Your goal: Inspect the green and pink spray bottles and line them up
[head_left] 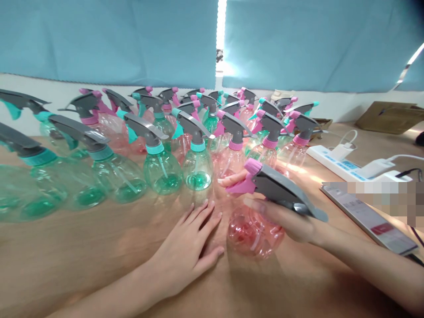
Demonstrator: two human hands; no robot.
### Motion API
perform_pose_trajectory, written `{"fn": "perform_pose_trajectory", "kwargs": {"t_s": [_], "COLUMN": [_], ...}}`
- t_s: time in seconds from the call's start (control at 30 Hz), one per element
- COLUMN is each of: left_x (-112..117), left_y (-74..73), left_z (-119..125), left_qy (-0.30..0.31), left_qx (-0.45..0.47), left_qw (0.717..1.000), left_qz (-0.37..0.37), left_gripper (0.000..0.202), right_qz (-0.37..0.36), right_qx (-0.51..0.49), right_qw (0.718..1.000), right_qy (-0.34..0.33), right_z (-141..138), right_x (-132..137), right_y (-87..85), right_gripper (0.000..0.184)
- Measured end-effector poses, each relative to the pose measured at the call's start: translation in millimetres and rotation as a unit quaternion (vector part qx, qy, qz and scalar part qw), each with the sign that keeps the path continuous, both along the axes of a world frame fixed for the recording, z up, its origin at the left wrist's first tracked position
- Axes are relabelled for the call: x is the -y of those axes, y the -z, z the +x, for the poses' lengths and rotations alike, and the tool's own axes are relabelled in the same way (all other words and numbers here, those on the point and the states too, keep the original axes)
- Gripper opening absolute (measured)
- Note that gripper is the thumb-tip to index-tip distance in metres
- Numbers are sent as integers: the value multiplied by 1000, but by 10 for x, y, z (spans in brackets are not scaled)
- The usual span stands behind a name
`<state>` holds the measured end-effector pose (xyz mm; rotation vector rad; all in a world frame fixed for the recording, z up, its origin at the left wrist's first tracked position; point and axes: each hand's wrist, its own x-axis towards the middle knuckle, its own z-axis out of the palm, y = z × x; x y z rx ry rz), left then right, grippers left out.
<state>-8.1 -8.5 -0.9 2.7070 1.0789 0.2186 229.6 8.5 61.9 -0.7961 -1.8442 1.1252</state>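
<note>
The right hand [291,223] has its grip closed around a pink spray bottle [245,229]. This bottle is near, just right of the middle. It has a gray top [278,190] and a pink trigger [241,185], and its nozzle [253,167] points left. One finger sticks out to the left by the trigger. The bottle leans a bit, and I can't tell if its bottom touches the tabletop [109,234].

The left hand [190,243] is just left of that bottle. Its grip is open and holds nothing. It lies palm down on the tabletop, with the fingers a little apart. The fingertips are close to a small green bottle [198,170] but do not touch it.

Lots more spray bottles [162,176] stand on the far side, some green and some pink. Big green ones are on the left.

To the right, a phone [367,216] lies near a white power strip [334,163] with plugs in it. Far right there is a brown box [387,117]. Blue blinds [115,39] hang at the back.
</note>
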Motion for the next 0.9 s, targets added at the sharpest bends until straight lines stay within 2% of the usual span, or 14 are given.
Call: {"fn": "perform_pose_trajectory", "kwargs": {"t_s": [0.37, 0.57, 0.7, 0.9], "left_x": [-3, -6, -10, -2], "left_y": [-11, -15, 3, 23], "left_z": [11, 8, 0, -5], "left_qy": [-3, -3, -2, -1], "left_qx": [-10, -12, -13, -4], "left_qw": [1000, 1000, 1000, 1000], "left_qz": [-5, -4, 9, 11], "left_gripper": [60, 60, 59, 59], "right_qz": [-16, 13, 24, 22], "right_qx": [5, 36, 54, 43], "right_qw": [1000, 999, 998, 998], "right_qy": [15, 23, 19, 29], "right_z": [-11, 13, 18, 17], "right_x": [5, -6, -7, -12], "right_y": [-24, -15, -10, 28], "right_gripper": [35, 18, 26, 20]}}
